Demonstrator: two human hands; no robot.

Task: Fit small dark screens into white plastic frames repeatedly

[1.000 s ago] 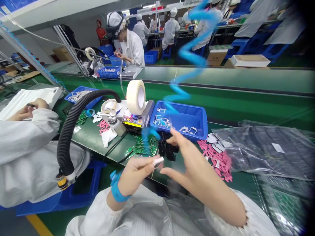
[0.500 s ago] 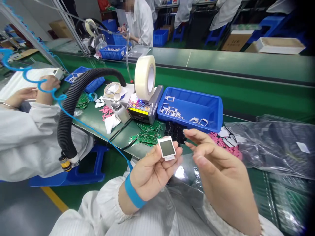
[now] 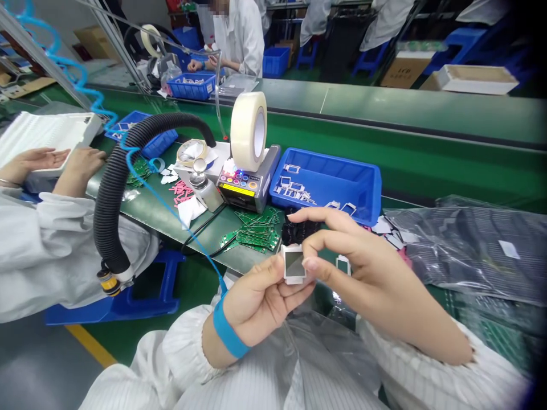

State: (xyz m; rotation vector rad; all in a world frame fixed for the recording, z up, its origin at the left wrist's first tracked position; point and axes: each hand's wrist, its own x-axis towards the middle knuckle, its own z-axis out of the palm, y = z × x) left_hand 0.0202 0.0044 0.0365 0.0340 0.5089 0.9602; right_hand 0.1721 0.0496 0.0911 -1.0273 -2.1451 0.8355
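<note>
My left hand [image 3: 260,299], with a blue wrist strap [image 3: 231,330], grips a small LCD screen [image 3: 294,264] in a white frame between thumb and fingers. Its grey face is turned up toward me. My right hand [image 3: 363,265] has come to the screen's right edge, thumb and middle finger closed there, the index finger arched above. A second white frame [image 3: 343,263] shows just below the right hand's fingers. Behind the hands lie a heap of green circuit boards [image 3: 254,230] and a cluster of black parts [image 3: 299,229].
A blue bin [image 3: 329,171] holds several white frames. Left of it stand a tape dispenser [image 3: 243,191] with a large tape roll [image 3: 248,131], and a pump bottle [image 3: 205,191]. A black hose [image 3: 111,193] arches at left, near a co-worker's hands [image 3: 81,165]. Plastic-wrapped sheets [image 3: 478,245] lie right.
My right hand has moved left and its fingers have closed onto the screen's edge. The screen has turned slightly upright in my left hand. The second white frame has come into view.
</note>
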